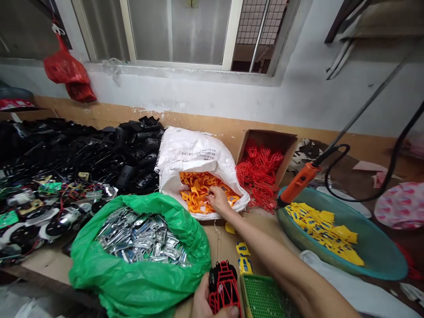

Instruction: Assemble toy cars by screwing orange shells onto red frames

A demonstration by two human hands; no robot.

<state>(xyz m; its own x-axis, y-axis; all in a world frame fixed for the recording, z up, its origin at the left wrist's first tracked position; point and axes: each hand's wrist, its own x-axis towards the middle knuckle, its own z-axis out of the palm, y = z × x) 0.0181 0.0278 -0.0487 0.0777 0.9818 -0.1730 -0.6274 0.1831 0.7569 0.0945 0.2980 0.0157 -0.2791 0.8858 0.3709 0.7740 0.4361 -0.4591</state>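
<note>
At the bottom centre, my left hand point(201, 297) is closed around a toy car body point(224, 289), black with a red cage-like frame over it. My right hand point(218, 201) reaches into the mouth of a white woven sack point(198, 148), among a heap of orange plastic parts point(195, 187). Its fingers are bent together at the orange pieces; whether one is between them is hard to make out. Two yellow-and-blue pieces point(244, 265) lie on the cardboard just above the car body.
A green bag point(89, 260) holds silvery parts on the left. Beyond it are black parts point(132, 154). A box point(288, 141) of red frames stands at the back. On the right, an orange electric screwdriver point(301, 181) hangs over a teal basin point(391, 260); a green basket point(265, 296) sits near me.
</note>
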